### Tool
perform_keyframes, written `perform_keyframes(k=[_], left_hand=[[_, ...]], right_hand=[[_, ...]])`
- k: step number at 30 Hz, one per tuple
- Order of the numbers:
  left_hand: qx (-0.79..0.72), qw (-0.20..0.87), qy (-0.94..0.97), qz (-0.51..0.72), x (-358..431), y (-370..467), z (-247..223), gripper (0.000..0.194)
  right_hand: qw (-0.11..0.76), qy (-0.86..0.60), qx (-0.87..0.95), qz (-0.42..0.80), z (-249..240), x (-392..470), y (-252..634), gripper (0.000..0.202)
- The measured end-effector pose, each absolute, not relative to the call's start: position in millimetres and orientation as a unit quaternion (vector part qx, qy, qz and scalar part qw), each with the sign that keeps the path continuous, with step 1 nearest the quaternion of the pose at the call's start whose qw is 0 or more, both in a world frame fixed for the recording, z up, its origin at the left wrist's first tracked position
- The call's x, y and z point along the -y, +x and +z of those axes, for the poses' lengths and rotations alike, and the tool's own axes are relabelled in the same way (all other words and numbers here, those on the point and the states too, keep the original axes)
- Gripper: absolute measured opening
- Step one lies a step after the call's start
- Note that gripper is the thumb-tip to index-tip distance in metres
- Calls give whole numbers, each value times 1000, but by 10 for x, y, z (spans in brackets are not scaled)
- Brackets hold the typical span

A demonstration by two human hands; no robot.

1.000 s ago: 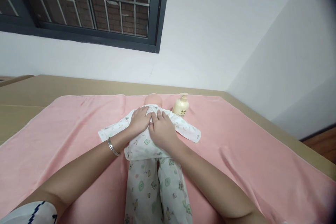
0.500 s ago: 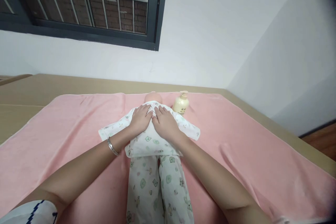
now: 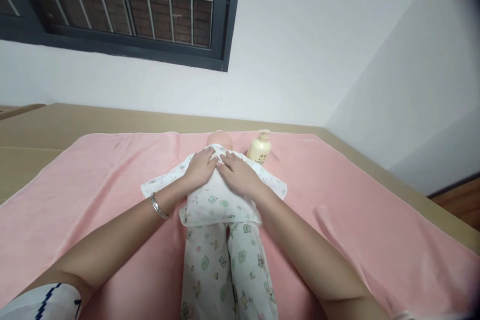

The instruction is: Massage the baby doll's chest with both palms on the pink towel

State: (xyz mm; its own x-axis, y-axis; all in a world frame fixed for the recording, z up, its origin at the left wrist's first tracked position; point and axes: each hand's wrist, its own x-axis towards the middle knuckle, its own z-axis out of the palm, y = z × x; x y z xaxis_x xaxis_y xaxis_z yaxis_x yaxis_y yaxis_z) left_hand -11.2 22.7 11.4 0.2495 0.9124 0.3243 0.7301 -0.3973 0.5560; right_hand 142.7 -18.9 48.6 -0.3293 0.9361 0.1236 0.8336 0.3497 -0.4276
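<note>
A doll [image 3: 220, 138] in a white printed top [image 3: 217, 205] and matching trousers [image 3: 206, 265] lies on a pink blanket [image 3: 123, 180], its head at the far end. My left hand [image 3: 200, 167] rests flat on the left of the doll's chest, fingers extended. On the right of the chest lies my right hand [image 3: 238, 175], palm down, fingers loosely spread. The fingertips of both hands come close together near the collar. Neither hand holds anything. A silver bangle [image 3: 158, 206] circles my left wrist.
A cream pump bottle [image 3: 259, 147] stands just right of the doll's head. Beyond the blanket runs a tan surface edge [image 3: 123, 117], backed by a white wall [image 3: 285, 60]. A dark-framed barred window [image 3: 150, 50] is at the upper left.
Both hands remain on the chest. My right hand has turned slightly, its fingers pointing more to the left. The left hand and its bangle have shifted a little leftward.
</note>
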Motion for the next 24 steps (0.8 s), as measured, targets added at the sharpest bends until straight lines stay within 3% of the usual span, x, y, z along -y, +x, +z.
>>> perform_keyframes(k=[6, 15, 24], left_hand=[[-552, 59, 772, 310, 153, 97, -12, 51], [-560, 141, 754, 314, -227, -99, 118, 41], [-533, 46, 787, 307, 216, 135, -9, 50]], right_hand=[[202, -564, 790, 130, 399, -86, 1585, 46], [127, -559, 819, 39, 522, 360, 1285, 51], [194, -582, 782, 106, 369, -99, 1554, 45]])
